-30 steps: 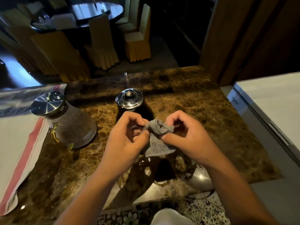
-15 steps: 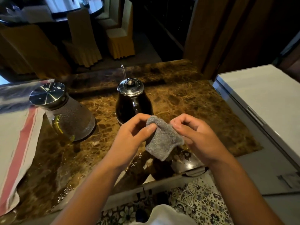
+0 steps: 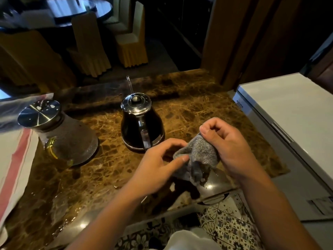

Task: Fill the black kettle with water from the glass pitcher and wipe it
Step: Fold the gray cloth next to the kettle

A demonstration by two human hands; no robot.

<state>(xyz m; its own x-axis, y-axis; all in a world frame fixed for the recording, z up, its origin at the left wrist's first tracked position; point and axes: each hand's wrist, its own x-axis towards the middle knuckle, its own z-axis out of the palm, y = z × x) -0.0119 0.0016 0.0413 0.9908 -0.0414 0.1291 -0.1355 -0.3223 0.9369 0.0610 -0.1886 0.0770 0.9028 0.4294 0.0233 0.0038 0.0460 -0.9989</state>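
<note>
The black kettle (image 3: 142,127) stands upright on the brown marble counter (image 3: 189,105), its shiny lid on and its thin spout pointing away. The glass pitcher (image 3: 61,136) with a steel lid stands to its left. A small grey cloth (image 3: 200,156) hangs between my hands, in front of and to the right of the kettle. My right hand (image 3: 228,147) pinches its top between thumb and fingers. My left hand (image 3: 160,165) holds its left edge with thumb and fingertips. Neither hand touches the kettle.
A white cloth with a red stripe (image 3: 16,159) lies along the counter's left edge. A white appliance (image 3: 288,120) stands to the right. Yellow-covered chairs (image 3: 131,42) and a dark round table (image 3: 77,9) are beyond the counter. Patterned floor tiles (image 3: 225,228) show below.
Both hands have shifted to the right with the cloth, clear of the kettle. The cloth has been regripped and now hangs bunched from the right hand.
</note>
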